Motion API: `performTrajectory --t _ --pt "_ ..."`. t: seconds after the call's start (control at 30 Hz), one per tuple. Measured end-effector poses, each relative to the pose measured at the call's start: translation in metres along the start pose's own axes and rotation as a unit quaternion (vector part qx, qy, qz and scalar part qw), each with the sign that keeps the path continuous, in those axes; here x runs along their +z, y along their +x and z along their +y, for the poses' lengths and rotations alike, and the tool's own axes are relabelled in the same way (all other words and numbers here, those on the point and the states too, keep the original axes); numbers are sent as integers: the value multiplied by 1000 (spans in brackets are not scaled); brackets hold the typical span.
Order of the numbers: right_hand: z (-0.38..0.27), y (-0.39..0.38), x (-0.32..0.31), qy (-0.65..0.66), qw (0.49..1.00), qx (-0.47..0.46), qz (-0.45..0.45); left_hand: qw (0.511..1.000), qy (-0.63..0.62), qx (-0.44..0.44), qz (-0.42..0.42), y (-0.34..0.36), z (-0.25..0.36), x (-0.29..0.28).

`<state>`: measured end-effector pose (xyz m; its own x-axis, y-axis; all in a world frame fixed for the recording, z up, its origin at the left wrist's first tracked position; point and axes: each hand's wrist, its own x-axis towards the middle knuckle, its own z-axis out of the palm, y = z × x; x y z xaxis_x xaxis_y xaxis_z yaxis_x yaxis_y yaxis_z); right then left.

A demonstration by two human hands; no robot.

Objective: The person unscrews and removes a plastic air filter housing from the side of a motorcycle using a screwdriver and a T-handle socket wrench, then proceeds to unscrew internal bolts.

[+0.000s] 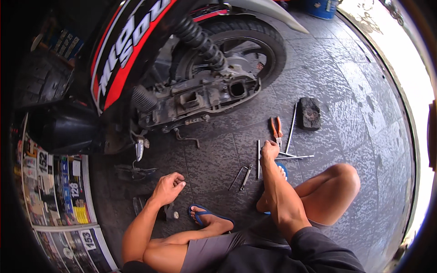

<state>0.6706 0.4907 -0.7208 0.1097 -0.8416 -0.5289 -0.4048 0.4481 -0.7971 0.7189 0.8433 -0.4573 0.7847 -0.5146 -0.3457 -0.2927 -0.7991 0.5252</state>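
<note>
My left hand (168, 189) hangs over the floor, above my left foot's level. Its fingers are loosely curled, the thumb stands apart, and nothing shows in it. My right hand (270, 150) is closed low among the hand tools; what its fingers grip is hidden. Close to its left side is a long metal bar (259, 166). Orange-handled pliers (276, 127) lie just beyond it, their jaws against the hand. A T-handle wrench (292, 127) lies to the right, and a metal rod (304, 157) extends rightward from beside the wrist. A small wrench (246, 177) and a hex key (236, 179) lie nearer the middle.
Ahead stands a scooter with its rear wheel (273, 50), shock absorber (200, 43) and uncovered engine case (209, 98). A dark block (310, 113) sits right of the tools. A sticker-covered cabinet (59, 186) lines the left; a blue drum (322, 8) stands far back.
</note>
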Motion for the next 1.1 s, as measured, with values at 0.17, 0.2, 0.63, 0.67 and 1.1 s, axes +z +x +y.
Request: performTrajectory --t 0.17,0.2,0.63,0.67,1.1 --pt "-5 1 12 116 976 -28 -184 1000 7 -2 -27 10 4 10" --pt "-13 -2 15 117 971 -63 -196 999 11 -4 -34 13 7 13" --pt "1 59 -59 -317 938 -71 121 999 7 12 -44 39 48 9" --pt "4 61 -61 -315 940 -82 103 998 12 21 -53 41 49 9" --pt "-26 91 -74 -420 901 -110 -17 990 20 109 -91 56 65 23"
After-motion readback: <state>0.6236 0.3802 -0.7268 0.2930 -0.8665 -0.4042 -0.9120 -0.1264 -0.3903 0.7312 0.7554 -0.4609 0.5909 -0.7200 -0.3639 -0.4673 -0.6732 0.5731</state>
